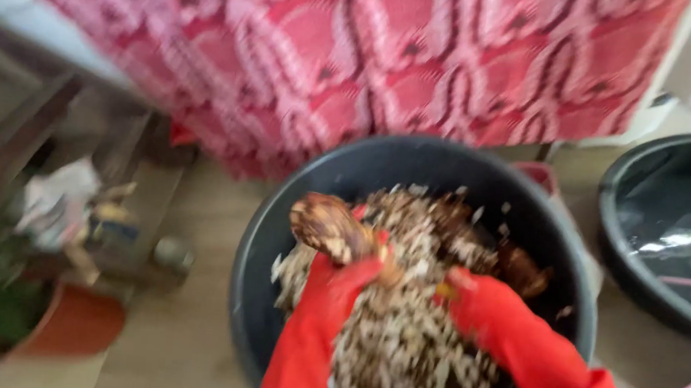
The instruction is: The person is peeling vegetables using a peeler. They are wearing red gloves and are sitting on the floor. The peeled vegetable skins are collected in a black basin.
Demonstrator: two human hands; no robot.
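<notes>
Red-gloved left hand grips a brown lump; right hand sits half-closed, empty, over the mix-filled black tub.

Pale wooden floor, dark tub beneath the gloved grip, second black basin right, terracotta pot left

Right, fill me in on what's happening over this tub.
A person wearing red rubber gloves has both hands over a dark round tub full of a brown and white speckled mix. The left hand grips a brown, mottled rounded lump lifted above the mix; the picture is too blurred to tell what it is. The right hand rests on the mix. A second dark basin sits to the right, a terracotta pot to the left, and red patterned cloth hangs behind.
</notes>
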